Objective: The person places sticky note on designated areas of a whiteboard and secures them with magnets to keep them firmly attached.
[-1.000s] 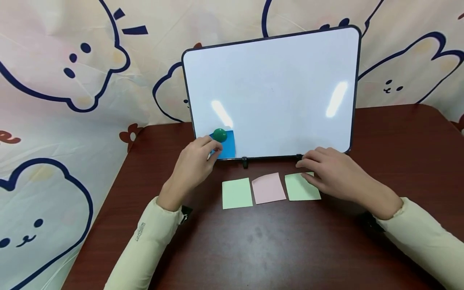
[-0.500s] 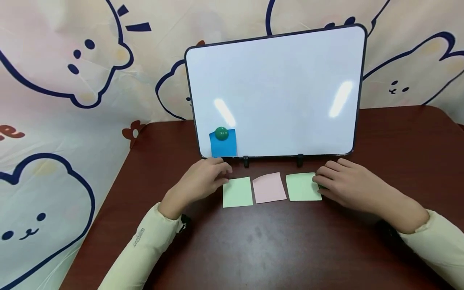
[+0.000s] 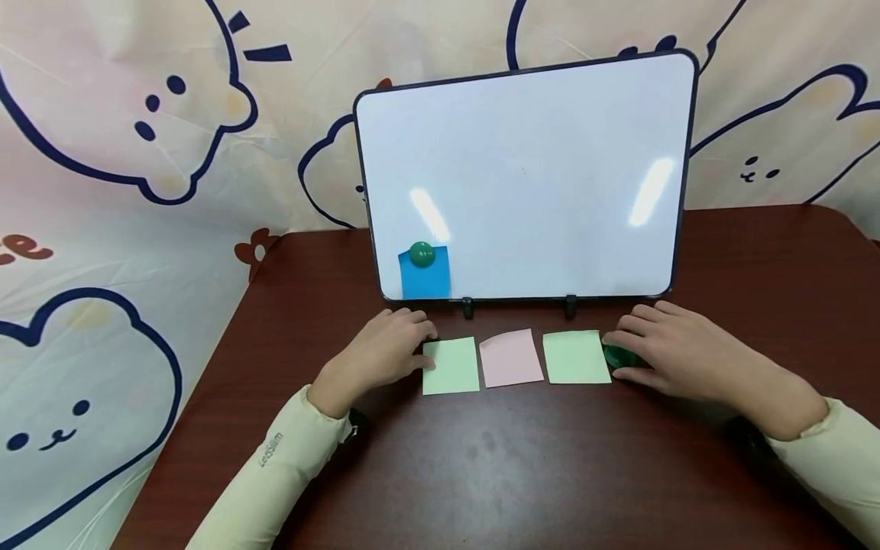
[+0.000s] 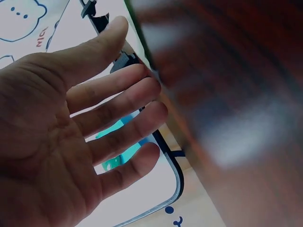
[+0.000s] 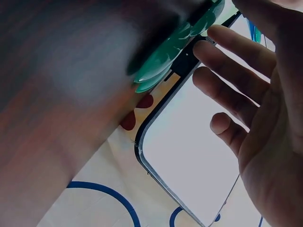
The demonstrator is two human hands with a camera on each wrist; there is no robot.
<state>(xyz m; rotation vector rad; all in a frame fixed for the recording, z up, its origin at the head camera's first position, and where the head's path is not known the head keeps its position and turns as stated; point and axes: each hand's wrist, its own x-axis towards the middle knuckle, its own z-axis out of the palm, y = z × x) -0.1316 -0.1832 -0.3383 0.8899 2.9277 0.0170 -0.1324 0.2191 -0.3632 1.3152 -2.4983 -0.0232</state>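
Note:
My left hand [image 3: 374, 351] is low over the table at the left edge of a light green sticky note [image 3: 454, 368], its thumb tip overlapping the paper. In the left wrist view its fingers [image 4: 128, 99] are spread and hold nothing. My right hand [image 3: 694, 357] reaches in from the right, with a green round magnet [image 3: 619, 357] showing between its fingers and thumb, beside another light green sticky note [image 3: 576, 357]. The right wrist view shows several green magnets [image 5: 163, 59] on the table and loosely bent fingers [image 5: 225, 92] in front of them. A pink sticky note [image 3: 511, 359] lies between the green ones.
A whiteboard [image 3: 536, 176] stands tilted back on small black feet [image 3: 571, 307] behind the notes. At its lower left, a green magnet [image 3: 422, 254] sits on a blue sticky note [image 3: 426, 284]. A printed cloth [image 3: 302, 46] hangs behind the dark table [image 3: 516, 473].
My left hand has moved down from the blue note on the board to the left green note. The right hand has shifted right, off the right green note, to the green magnets.

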